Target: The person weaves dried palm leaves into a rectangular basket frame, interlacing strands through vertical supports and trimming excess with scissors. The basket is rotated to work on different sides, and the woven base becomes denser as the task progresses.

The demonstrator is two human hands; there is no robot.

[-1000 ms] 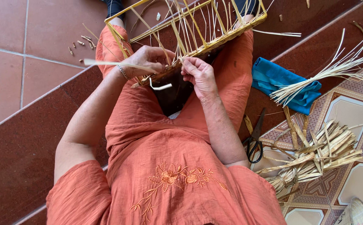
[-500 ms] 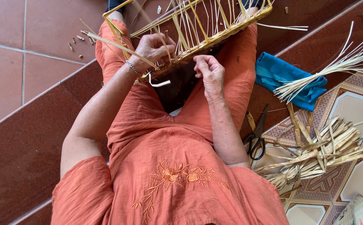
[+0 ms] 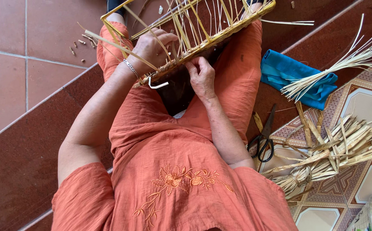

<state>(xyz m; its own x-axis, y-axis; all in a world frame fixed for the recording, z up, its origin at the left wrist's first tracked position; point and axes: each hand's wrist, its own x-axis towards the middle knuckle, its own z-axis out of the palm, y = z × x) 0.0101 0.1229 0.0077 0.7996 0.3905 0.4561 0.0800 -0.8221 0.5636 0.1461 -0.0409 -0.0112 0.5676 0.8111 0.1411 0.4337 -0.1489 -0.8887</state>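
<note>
Orange cloth with floral embroidery (image 3: pixel 175 179) is filling the near part of the view: the person is sitting on the floor, both forearms extending forward over the lap.

Beside the person's right elbow, black-handled scissors (image 3: pixel 263 139) are lying on the patterned tile floor (image 3: pixel 367 107). Just beyond the scissors, a tied bundle of pale dried strips (image 3: pixel 327 156) is resting on the same tiles. Farther out, a folded blue cloth (image 3: pixel 280 72) is lying on the dark red tiles, and a fan of thin straw-coloured strands (image 3: pixel 344 64) is lying partly across it.

The woven frame (image 3: pixel 194 30), built from yellow cane with upright stakes, is resting across both knees at the far end of the lap.

The right hand (image 3: pixel 201 77) is closing its fingers on the near edge of the woven frame, pinching at the woven border. What the fingertips are holding cannot be told apart from the border itself.

The left hand (image 3: pixel 151 49), wearing 1 silver bracelet (image 3: pixel 131 68), is gripping the near-left corner of the woven frame, with fingers curled over the rim. A long flat strip (image 3: pixel 109 42) is passing under this hand and projecting to the left.

Small cuttings (image 3: pixel 79 45) are lying on the red tiles beyond the left knee.
</note>
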